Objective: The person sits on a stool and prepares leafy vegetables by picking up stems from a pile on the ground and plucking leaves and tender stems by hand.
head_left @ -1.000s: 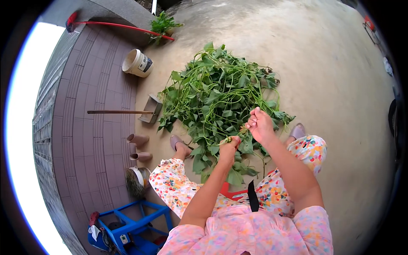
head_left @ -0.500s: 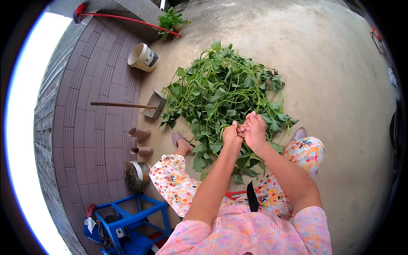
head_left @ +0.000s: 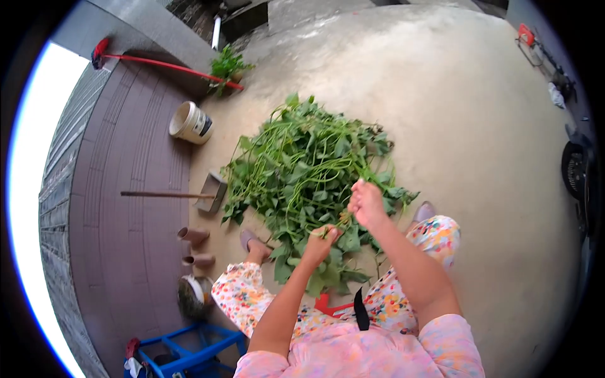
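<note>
A round cream plastic bucket (head_left: 191,123) is sitting left of the tangled heap of green leafy vines (head_left: 305,164) lying on pale concrete (head_left: 466,157). Over the heap's near side, the left hand (head_left: 321,244) is pinching a thin green stem (head_left: 326,233); the right hand (head_left: 367,203) is showing curled, closed fingers, perhaps around another.

From up on our head, we look ahead and down at the leaf pile (head_left: 305,165), quite near us.
</note>
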`<state>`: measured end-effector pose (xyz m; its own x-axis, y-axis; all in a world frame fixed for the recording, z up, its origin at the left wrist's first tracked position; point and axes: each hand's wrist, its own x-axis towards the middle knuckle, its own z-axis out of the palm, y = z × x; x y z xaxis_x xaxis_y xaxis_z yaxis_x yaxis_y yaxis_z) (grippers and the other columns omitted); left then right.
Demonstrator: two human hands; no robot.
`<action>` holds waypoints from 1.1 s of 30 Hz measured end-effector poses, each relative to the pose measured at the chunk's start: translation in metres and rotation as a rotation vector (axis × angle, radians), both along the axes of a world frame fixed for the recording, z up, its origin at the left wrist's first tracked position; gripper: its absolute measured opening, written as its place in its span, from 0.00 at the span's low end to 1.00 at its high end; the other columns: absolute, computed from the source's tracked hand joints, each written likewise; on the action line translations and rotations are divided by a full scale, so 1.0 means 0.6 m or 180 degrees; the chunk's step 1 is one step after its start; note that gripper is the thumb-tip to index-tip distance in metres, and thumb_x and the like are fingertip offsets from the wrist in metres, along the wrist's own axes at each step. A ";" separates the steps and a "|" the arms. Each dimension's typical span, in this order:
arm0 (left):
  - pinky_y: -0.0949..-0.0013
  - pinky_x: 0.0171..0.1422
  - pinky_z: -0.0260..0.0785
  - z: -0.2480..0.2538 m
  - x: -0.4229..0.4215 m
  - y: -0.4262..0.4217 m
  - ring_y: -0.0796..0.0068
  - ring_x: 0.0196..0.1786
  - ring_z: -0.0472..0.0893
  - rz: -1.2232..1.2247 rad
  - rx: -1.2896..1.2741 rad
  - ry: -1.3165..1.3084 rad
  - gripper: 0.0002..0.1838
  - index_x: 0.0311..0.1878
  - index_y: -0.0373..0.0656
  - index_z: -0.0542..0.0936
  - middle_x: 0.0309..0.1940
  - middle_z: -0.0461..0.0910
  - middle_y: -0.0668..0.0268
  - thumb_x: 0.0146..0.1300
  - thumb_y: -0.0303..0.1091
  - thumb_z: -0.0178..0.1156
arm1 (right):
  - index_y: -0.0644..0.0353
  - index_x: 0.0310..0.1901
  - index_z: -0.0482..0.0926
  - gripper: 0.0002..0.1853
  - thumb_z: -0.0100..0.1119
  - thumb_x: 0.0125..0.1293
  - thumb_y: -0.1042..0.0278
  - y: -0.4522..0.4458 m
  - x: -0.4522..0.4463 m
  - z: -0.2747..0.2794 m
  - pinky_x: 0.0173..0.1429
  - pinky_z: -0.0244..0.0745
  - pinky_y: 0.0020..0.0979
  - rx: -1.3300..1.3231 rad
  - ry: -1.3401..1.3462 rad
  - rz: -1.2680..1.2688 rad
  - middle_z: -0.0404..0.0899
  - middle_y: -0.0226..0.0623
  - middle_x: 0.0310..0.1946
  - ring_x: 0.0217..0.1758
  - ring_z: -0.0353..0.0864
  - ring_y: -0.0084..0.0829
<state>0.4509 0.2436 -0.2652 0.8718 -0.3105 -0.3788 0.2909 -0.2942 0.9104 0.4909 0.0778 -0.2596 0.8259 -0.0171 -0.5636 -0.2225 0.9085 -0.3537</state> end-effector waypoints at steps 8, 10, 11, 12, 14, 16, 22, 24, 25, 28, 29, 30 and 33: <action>0.54 0.37 0.67 -0.013 0.022 -0.029 0.49 0.34 0.75 0.0125 0.2736 -0.0745 0.09 0.30 0.44 0.77 0.27 0.77 0.53 0.49 0.38 0.52 | 0.58 0.25 0.64 0.14 0.41 0.65 0.60 0.064 -0.025 -0.015 0.14 0.52 0.25 -0.0357 0.0204 0.0123 0.55 0.26 0.13 0.11 0.53 0.21; 0.56 0.37 0.67 -0.016 0.026 -0.044 0.50 0.34 0.76 0.0386 0.2671 -0.0696 0.09 0.29 0.45 0.78 0.26 0.77 0.53 0.47 0.37 0.53 | 0.59 0.24 0.63 0.14 0.40 0.65 0.61 0.076 -0.028 -0.014 0.14 0.52 0.25 -0.0421 0.0243 0.0032 0.56 0.27 0.14 0.11 0.53 0.21; 0.56 0.37 0.67 -0.021 0.026 -0.049 0.50 0.34 0.76 0.0590 0.2566 -0.0669 0.08 0.28 0.45 0.78 0.26 0.77 0.53 0.47 0.37 0.53 | 0.59 0.24 0.63 0.14 0.40 0.65 0.61 0.078 -0.026 -0.024 0.14 0.53 0.26 -0.0404 0.0276 -0.0023 0.57 0.27 0.14 0.11 0.53 0.22; 0.56 0.37 0.67 -0.026 0.026 -0.054 0.51 0.33 0.76 0.0795 0.2464 -0.0633 0.08 0.27 0.45 0.78 0.26 0.77 0.53 0.46 0.37 0.54 | 0.59 0.24 0.63 0.14 0.40 0.65 0.61 0.079 -0.025 -0.018 0.14 0.53 0.26 -0.0445 0.0249 -0.0021 0.57 0.27 0.14 0.11 0.53 0.22; 0.57 0.33 0.67 -0.044 0.031 -0.063 0.51 0.29 0.76 0.0996 0.2436 -0.0798 0.11 0.23 0.39 0.77 0.23 0.76 0.51 0.45 0.38 0.55 | 0.58 0.25 0.62 0.14 0.37 0.67 0.62 0.080 -0.023 -0.011 0.17 0.53 0.27 -0.0363 0.0499 -0.0213 0.53 0.26 0.13 0.12 0.51 0.21; 0.58 0.34 0.67 -0.040 0.036 -0.071 0.51 0.29 0.76 0.1396 0.2086 -0.0687 0.11 0.23 0.38 0.77 0.23 0.75 0.50 0.43 0.37 0.56 | 0.59 0.26 0.62 0.14 0.36 0.67 0.62 0.079 -0.017 -0.021 0.18 0.53 0.27 -0.0305 0.0498 -0.0354 0.53 0.26 0.13 0.12 0.50 0.21; 0.58 0.33 0.66 -0.072 0.045 -0.073 0.51 0.28 0.75 0.1587 0.1958 -0.0649 0.09 0.23 0.35 0.76 0.22 0.75 0.49 0.42 0.33 0.56 | 0.58 0.27 0.62 0.14 0.35 0.67 0.61 0.078 -0.015 -0.032 0.20 0.54 0.29 -0.0040 0.0682 -0.0675 0.54 0.26 0.14 0.12 0.51 0.22; 0.58 0.33 0.66 -0.078 0.045 -0.068 0.51 0.27 0.75 0.1630 0.1797 -0.0617 0.08 0.23 0.36 0.75 0.21 0.75 0.50 0.41 0.32 0.56 | 0.57 0.26 0.62 0.14 0.35 0.67 0.60 0.078 -0.016 -0.033 0.21 0.55 0.30 0.0196 0.0826 -0.0759 0.54 0.26 0.14 0.12 0.51 0.23; 0.58 0.33 0.65 -0.079 0.044 -0.068 0.51 0.27 0.74 0.1686 0.1713 -0.0735 0.07 0.23 0.35 0.75 0.21 0.75 0.50 0.42 0.30 0.55 | 0.57 0.26 0.62 0.14 0.35 0.67 0.60 0.077 -0.018 -0.034 0.21 0.55 0.30 0.0188 0.0829 -0.0776 0.54 0.26 0.14 0.12 0.51 0.23; 0.58 0.33 0.65 -0.080 0.042 -0.069 0.51 0.26 0.74 0.1764 0.1671 -0.0812 0.06 0.23 0.34 0.75 0.20 0.75 0.50 0.44 0.29 0.54 | 0.56 0.27 0.63 0.14 0.34 0.67 0.60 0.082 -0.020 -0.038 0.22 0.54 0.30 0.0291 0.0830 -0.0774 0.54 0.25 0.14 0.12 0.51 0.23; 0.58 0.33 0.65 -0.079 0.044 -0.071 0.51 0.26 0.74 0.1781 0.1708 -0.0778 0.06 0.23 0.34 0.75 0.20 0.75 0.50 0.45 0.28 0.54 | 0.56 0.27 0.63 0.14 0.34 0.67 0.59 0.083 -0.020 -0.039 0.22 0.54 0.30 0.0286 0.0804 -0.0799 0.53 0.25 0.13 0.12 0.51 0.23; 0.58 0.33 0.65 -0.080 0.043 -0.071 0.50 0.26 0.74 0.1797 0.1752 -0.0743 0.06 0.23 0.34 0.76 0.20 0.75 0.50 0.46 0.28 0.54 | 0.56 0.27 0.63 0.14 0.34 0.67 0.59 0.084 -0.021 -0.040 0.22 0.54 0.30 0.0286 0.0783 -0.0824 0.53 0.25 0.13 0.12 0.51 0.23; 0.60 0.29 0.64 -0.101 0.048 -0.070 0.57 0.22 0.74 0.1894 0.1781 -0.0811 0.07 0.22 0.33 0.75 0.18 0.75 0.52 0.47 0.28 0.55 | 0.56 0.27 0.63 0.14 0.34 0.67 0.59 0.084 -0.019 -0.042 0.22 0.54 0.31 0.0465 0.0803 -0.0937 0.53 0.25 0.13 0.12 0.50 0.23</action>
